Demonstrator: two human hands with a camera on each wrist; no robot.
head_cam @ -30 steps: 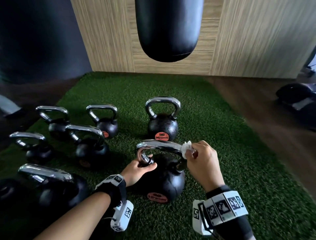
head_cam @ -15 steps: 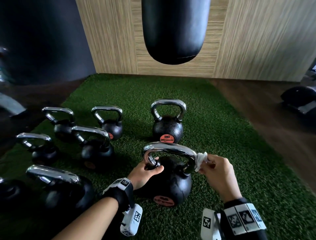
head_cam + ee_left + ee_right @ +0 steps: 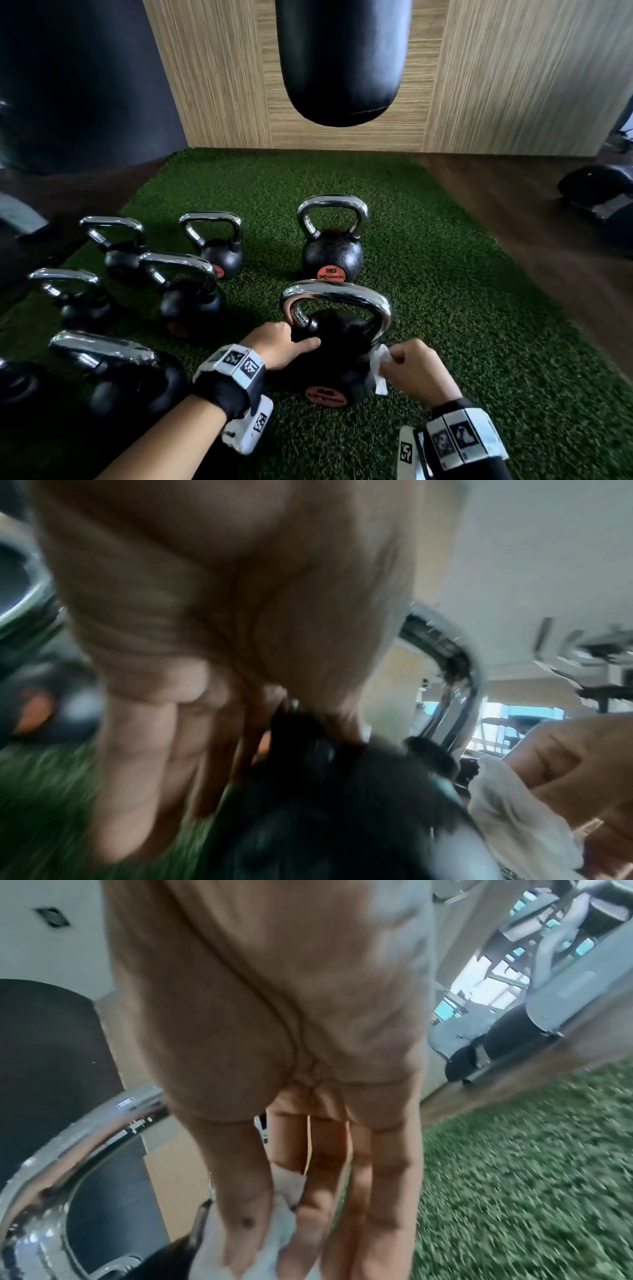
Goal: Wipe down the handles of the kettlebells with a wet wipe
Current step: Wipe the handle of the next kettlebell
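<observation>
The nearest black kettlebell stands on the green turf, its chrome handle arching over it. My left hand grips the left foot of the handle, thumb across the black body; the left wrist view shows its fingers curled there. My right hand pinches a crumpled white wet wipe against the right foot of the handle. The wipe shows between thumb and fingers in the right wrist view, beside the chrome handle. The wipe also appears in the left wrist view.
Several more chrome-handled kettlebells stand on the turf: one behind, others to the left. A black punching bag hangs ahead. Dark wooden floor and dark equipment lie right.
My right hand has slid the wipe from the handle's upper right bend down to its right foot. The left hand has kept its hold on the left foot.
</observation>
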